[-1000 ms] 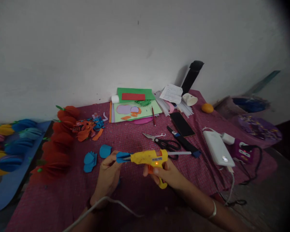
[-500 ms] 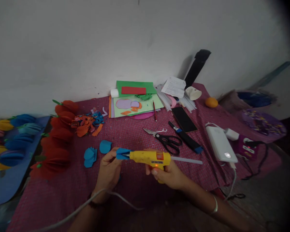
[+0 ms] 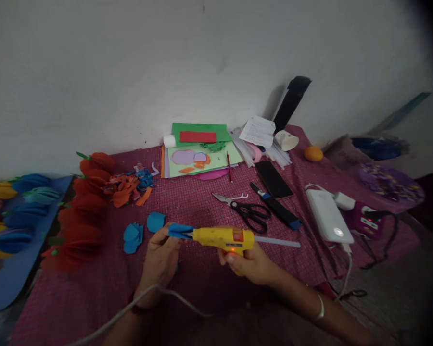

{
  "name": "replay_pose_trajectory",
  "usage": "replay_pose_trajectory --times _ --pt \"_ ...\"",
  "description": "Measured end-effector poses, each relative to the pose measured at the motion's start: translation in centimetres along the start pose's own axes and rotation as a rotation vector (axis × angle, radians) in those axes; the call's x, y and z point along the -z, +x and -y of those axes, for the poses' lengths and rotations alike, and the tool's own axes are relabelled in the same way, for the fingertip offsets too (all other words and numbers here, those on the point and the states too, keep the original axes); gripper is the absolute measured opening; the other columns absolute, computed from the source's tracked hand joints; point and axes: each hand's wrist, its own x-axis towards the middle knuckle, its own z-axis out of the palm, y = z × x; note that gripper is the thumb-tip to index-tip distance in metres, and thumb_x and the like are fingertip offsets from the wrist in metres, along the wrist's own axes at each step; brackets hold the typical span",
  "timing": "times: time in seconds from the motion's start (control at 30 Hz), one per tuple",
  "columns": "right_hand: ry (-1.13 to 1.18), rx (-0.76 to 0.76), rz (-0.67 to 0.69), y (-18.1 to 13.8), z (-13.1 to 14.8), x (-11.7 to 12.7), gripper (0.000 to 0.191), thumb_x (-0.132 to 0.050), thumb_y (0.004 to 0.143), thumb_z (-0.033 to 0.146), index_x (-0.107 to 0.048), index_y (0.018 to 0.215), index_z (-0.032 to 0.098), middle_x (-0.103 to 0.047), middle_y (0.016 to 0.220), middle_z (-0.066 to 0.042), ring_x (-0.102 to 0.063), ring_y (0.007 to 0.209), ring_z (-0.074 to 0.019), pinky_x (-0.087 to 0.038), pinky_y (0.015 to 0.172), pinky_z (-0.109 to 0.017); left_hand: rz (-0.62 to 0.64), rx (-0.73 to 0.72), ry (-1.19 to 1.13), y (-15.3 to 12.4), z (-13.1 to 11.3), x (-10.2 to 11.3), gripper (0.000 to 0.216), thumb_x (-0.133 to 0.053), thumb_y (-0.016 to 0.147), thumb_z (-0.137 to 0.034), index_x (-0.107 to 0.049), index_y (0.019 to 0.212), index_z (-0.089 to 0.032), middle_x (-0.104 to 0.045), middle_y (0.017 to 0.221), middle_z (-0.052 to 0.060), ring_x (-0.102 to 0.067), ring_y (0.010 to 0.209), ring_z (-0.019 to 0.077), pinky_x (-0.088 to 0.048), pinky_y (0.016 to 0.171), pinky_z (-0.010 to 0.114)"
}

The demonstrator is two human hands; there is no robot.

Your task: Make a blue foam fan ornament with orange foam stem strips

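A yellow glue gun [image 3: 216, 235] is gripped by its handle in my right hand [image 3: 256, 262]; a clear glue stick [image 3: 277, 241] sticks out of its back and a small orange light glows. Between the fingers of my left hand [image 3: 161, 257] is pinched a folded blue paper piece [image 3: 180, 231]. The gun's metal tip lies at the right end of this piece; whether it touches cannot be made out. Left of my left hand lie a blue cutout [image 3: 156, 221] and a small pile of blue cutouts [image 3: 133, 237] on the checked red cloth [image 3: 198, 202].
Scissors [image 3: 250, 214], a cutter [image 3: 281, 211] and a phone [image 3: 273, 179] lie to the right, beside a white power bank [image 3: 328, 215]. Red paper pumpkins [image 3: 81, 240] and scraps [image 3: 128, 187] stand left. Coloured sheets [image 3: 202, 134] rest by the wall. A white cable [image 3: 130, 302] crosses my left wrist.
The blue paper piece in my left hand has shifted slightly left and down, so more of the glue gun's tip area shows. The camera view has moved a little.
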Motion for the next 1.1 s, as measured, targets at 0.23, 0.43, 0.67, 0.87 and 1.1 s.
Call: replay_pose_trajectory --times 0.23,0.43,0.67,0.87,1.1 --pt "-0.123 0.096 -0.004 0.1 0.2 0.0 0.046 -0.052 0.088 0.05 -0.051 0.12 0.017 -0.052 0.072 0.0 -0.041 0.052 -0.0085 -0.041 0.048 -0.021 0.053 -0.032 0.029 0.0 0.1 0.7 0.007 -0.075 0.069 -0.023 -0.073 0.076 -0.022 -0.064 0.076 0.0 -0.058 0.068 0.0121 -0.048 0.068 0.024" --pt "-0.244 0.105 0.006 -0.9 -0.8 0.3 0.053 -0.05 0.09 0.046 -0.041 0.134 0.018 -0.057 0.081 -0.004 -0.056 0.071 -0.0154 -0.05 0.066 -0.029 0.083 -0.132 0.23 -0.3 -0.7 0.3 0.006 -0.073 0.07 -0.017 -0.071 0.065 -0.02 -0.065 0.078 0.001 -0.058 0.072 0.0134 -0.047 0.068 0.024" --pt "-0.428 0.145 0.002 -1.3 -0.6 0.5 0.055 -0.059 0.085 0.033 -0.042 0.137 0.025 -0.058 0.12 -0.01 -0.059 0.104 -0.02 -0.049 0.09 -0.036 0.044 -0.105 0.208 -0.5 -0.7 -0.4 0.005 -0.074 0.066 -0.015 -0.072 0.064 -0.02 -0.064 0.075 0.001 -0.057 0.068 0.013 -0.047 0.064 0.023" --pt "-0.458 0.075 0.004 -1.5 -0.7 0.6 0.058 -0.061 0.084 0.031 -0.041 0.138 0.026 -0.059 0.123 -0.008 -0.06 0.106 -0.0202 -0.049 0.092 -0.035 -0.026 0.019 0.017 -0.4 -1.0 -1.1 0.011 -0.079 0.057 -0.015 -0.074 0.065 -0.02 -0.062 0.064 -0.002 -0.054 0.059 0.0096 -0.047 0.059 0.02" --pt "-0.538 0.095 -0.067 -1.8 -1.1 0.5 0.057 -0.061 0.083 0.031 -0.043 0.137 0.026 -0.06 0.123 -0.009 -0.06 0.107 -0.0209 -0.049 0.093 -0.037 -0.095 0.074 -0.029 -0.3 -1.2 -1.4 0.019 -0.085 0.054 -0.03 -0.074 0.066 -0.02 -0.066 0.065 -0.001 -0.059 0.058 0.0112 -0.05 0.059 0.023"
